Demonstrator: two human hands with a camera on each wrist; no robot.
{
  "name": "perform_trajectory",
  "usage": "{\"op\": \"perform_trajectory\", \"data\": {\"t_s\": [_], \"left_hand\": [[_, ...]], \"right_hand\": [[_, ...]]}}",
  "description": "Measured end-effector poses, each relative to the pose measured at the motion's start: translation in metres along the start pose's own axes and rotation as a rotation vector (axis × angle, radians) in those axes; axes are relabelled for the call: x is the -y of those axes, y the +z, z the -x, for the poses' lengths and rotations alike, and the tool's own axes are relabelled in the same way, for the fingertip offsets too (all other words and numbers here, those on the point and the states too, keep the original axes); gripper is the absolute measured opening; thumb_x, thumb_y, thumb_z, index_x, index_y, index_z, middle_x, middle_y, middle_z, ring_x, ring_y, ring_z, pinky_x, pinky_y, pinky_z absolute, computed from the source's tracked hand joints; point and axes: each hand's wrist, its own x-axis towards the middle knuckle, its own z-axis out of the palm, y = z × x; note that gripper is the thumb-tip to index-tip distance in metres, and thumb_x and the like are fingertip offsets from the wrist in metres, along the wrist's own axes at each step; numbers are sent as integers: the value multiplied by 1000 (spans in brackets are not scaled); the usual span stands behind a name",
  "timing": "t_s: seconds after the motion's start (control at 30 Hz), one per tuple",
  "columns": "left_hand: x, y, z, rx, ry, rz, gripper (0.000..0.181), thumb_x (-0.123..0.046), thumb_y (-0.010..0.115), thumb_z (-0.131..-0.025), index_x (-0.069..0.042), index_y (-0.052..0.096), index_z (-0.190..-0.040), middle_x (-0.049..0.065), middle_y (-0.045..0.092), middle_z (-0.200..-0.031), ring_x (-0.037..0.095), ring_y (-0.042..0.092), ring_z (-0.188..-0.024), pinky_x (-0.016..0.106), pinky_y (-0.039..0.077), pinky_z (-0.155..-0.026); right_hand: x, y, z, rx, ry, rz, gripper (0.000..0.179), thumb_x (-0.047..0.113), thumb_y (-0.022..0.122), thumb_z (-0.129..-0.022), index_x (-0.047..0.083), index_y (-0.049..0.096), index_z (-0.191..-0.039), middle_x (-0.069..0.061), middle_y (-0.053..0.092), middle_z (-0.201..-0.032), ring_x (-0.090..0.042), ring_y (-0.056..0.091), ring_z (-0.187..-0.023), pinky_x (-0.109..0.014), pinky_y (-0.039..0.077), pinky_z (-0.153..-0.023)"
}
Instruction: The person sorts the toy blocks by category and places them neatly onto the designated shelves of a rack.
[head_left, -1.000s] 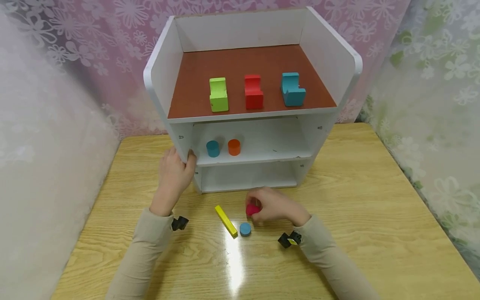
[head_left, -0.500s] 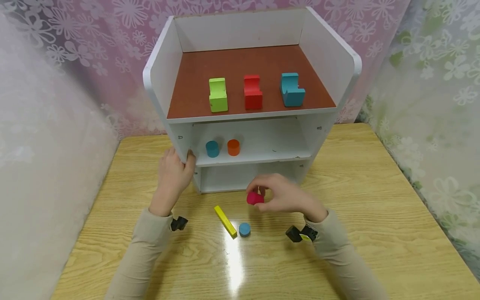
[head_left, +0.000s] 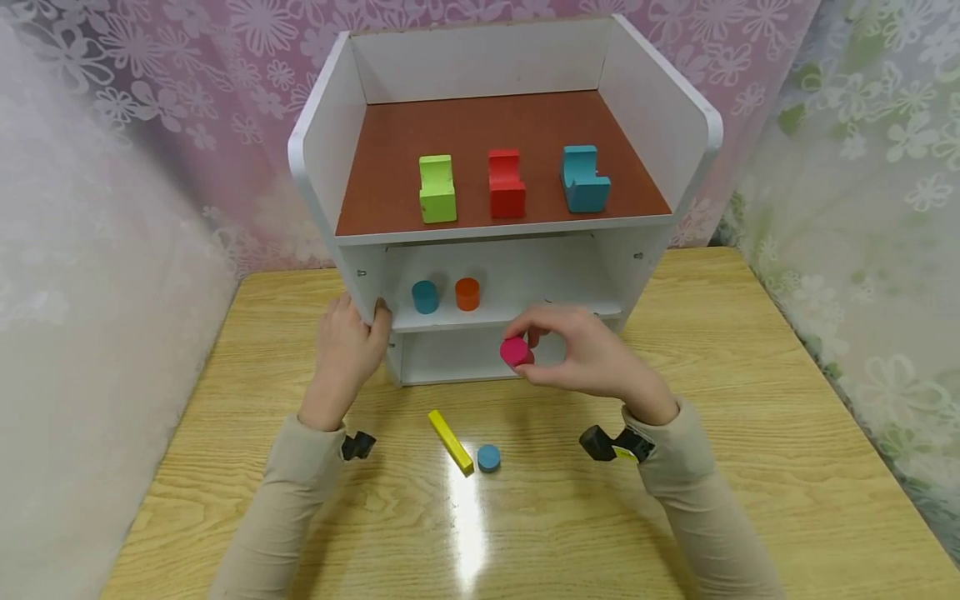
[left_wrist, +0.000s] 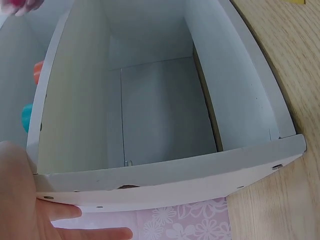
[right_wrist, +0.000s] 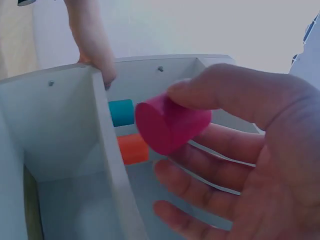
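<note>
1. Left hand [head_left: 347, 350] grips the shelf unit's [head_left: 663, 117] left front edge, thumb inside, fingers outside.
2. Teal cylinder [head_left: 425, 297] and orange cylinder [head_left: 467, 294] stand slightly apart, toward the middle shelf's [head_left: 495, 317] left edge.
3. Yellow bar [head_left: 451, 442] lies aslant on the tabletop [head_left: 750, 375], just left of a blue disc [head_left: 488, 458].
4. Pink cylinder [head_left: 514, 352] is above the tabletop, near the unit's front, pinched between the right hand's [head_left: 588, 354] thumb and fingers.
</note>
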Motion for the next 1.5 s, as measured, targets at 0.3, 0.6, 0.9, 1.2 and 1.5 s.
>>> {"op": "perform_trajectory", "data": {"t_s": [0.3,0.6,0.9,1.2,1.5], "left_hand": [[0,0,-1,5,-5,-19,40,-28,41,-93,-1,62,-116,19,63,-100,34,55,-73,46,43,-57],[2,2,-1,-22,33,-13,38,-26,40,-93,-1,62,-112,18,63,-93,29,51,-65,42,41,-53],[2,1,-1,-7,29,5,37,-25,41,-94,-2,62,-114,17,64,-97,28,50,-66,39,40,-54],[1,0,0,-9,33,8,37,-24,41,-94,-1,62,-114,18,64,-96,29,51,-67,40,40,-55],[1,0,-1,-17,41,16,36,-23,41,-93,-2,62,-114,15,62,-86,24,45,-56,35,35,-47]], "right_hand": [[-7,-8,-16,-194,-11,50,29,13,77,-75,12,66,-102,6,64,-94,-13,56,-82,-27,45,-75],[-18,-9,-25,-305,133,48,28,16,77,-76,9,66,-101,2,66,-95,-19,61,-80,-39,48,-77],[-35,-2,-22,-311,293,33,26,19,73,-79,13,65,-103,4,64,-96,-17,60,-83,-37,48,-76],[-41,0,-22,-290,374,71,29,20,73,-79,12,65,-106,1,64,-98,-15,59,-84,-35,47,-76],[-44,1,-21,-286,352,89,34,23,73,-80,12,64,-111,2,63,-103,-13,58,-85,-33,46,-78]]}}
